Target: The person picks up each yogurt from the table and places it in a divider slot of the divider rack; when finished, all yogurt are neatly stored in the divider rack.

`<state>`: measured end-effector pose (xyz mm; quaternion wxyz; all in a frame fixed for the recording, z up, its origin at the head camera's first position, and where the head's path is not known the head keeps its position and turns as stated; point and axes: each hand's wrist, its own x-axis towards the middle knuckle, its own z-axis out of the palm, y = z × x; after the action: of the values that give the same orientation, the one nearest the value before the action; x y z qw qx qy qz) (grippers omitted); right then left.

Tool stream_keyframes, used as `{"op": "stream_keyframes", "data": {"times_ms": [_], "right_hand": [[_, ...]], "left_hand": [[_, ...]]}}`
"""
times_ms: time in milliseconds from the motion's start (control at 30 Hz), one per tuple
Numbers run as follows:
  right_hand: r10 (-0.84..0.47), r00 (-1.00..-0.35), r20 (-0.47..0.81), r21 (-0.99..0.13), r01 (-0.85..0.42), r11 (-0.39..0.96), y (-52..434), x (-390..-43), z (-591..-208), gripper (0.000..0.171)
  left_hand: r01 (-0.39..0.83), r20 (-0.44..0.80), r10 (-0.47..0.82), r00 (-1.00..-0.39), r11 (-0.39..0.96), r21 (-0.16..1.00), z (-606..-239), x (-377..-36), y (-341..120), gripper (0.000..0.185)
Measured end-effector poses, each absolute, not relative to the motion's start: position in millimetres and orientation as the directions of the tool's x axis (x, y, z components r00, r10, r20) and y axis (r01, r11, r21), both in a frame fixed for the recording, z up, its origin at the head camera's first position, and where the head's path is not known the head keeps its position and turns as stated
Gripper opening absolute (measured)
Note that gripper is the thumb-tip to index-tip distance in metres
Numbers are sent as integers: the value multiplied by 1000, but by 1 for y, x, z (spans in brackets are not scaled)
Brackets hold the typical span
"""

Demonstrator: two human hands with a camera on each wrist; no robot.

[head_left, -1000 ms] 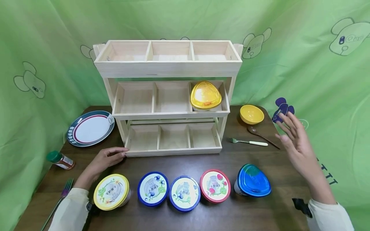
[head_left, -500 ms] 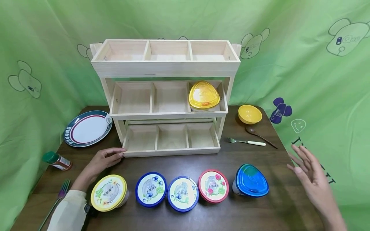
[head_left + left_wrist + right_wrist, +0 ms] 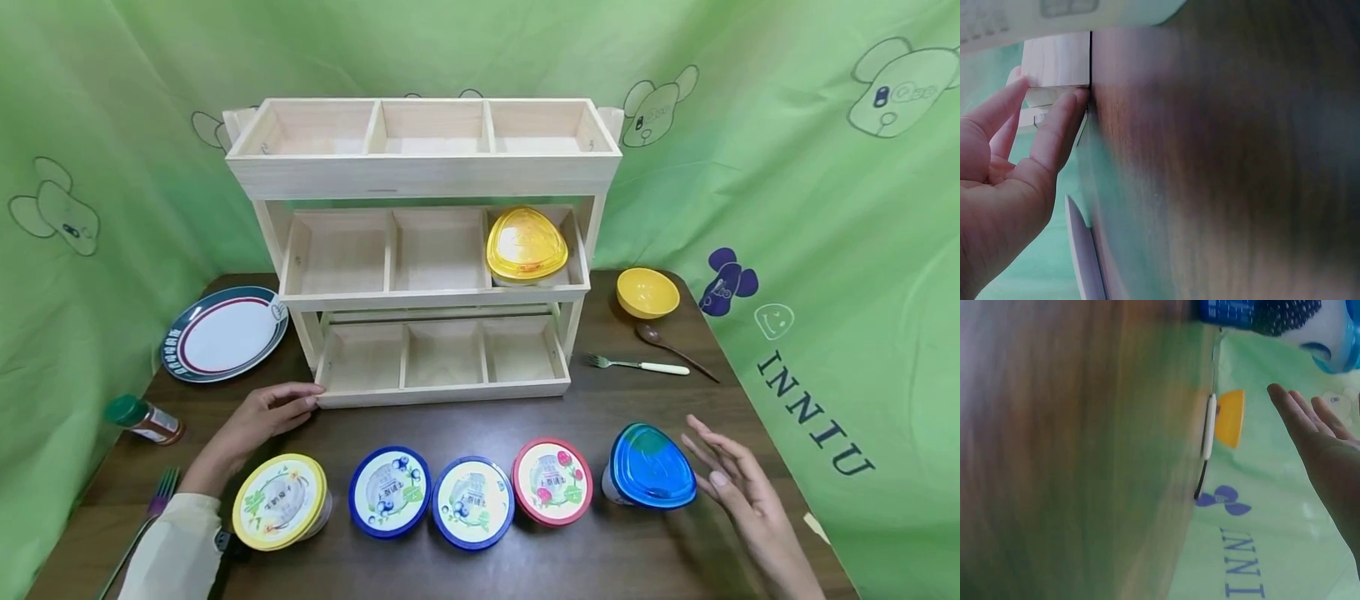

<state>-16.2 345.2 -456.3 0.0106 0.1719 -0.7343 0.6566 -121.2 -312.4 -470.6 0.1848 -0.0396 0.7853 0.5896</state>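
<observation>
Currently right hand (image 3: 738,492), fingers spread and holding nothing, is nearing blue-lidded tub (image 3: 651,468); grip should be closing squarely around its sides, below the lid.

Count: four round tubs (image 3: 281,501), two triangular-lid containers (image 3: 651,467), two forks (image 3: 640,365), one spoon (image 3: 675,349), one plate (image 3: 224,332), one yellow bowl (image 3: 647,292), one spice bottle (image 3: 142,418), one wooden rack (image 3: 423,175), two hands (image 3: 258,417).

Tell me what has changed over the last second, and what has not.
The right hand has come down from beside the yellow bowl to just right of the blue-lidded cup, fingers straight, holding nothing and not yet touching it. The left hand still rests its fingertips against the wooden rack. The cups, the yellow-lidded cup in the rack, and the tableware lie as before.
</observation>
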Motion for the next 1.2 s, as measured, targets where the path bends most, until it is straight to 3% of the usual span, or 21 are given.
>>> {"op": "stream_keyframes", "data": {"times_ms": [267,567,767,967,1200], "right_hand": [[-253,-942,219,-966,-246,77,332,-14,-464,42],[-199,-973,120,-957,-167,239,326,-7,-468,45],[-176,-977,120,-951,-165,263,324,-7,-472,49],[-125,-986,111,-940,-145,308,322,-7,-470,43],[-86,-987,137,-965,-153,214,321,-12,-463,41]], "left_hand": [[-287,-343,141,-929,310,906,-470,-121,-312,46],[-297,-348,143,-927,291,910,-470,-121,-312,44],[-295,-346,145,-927,289,911,-471,-122,-312,43],[-289,-339,137,-931,292,912,-472,-122,-311,44],[-280,-332,130,-934,311,908,-473,-122,-312,44]]}}
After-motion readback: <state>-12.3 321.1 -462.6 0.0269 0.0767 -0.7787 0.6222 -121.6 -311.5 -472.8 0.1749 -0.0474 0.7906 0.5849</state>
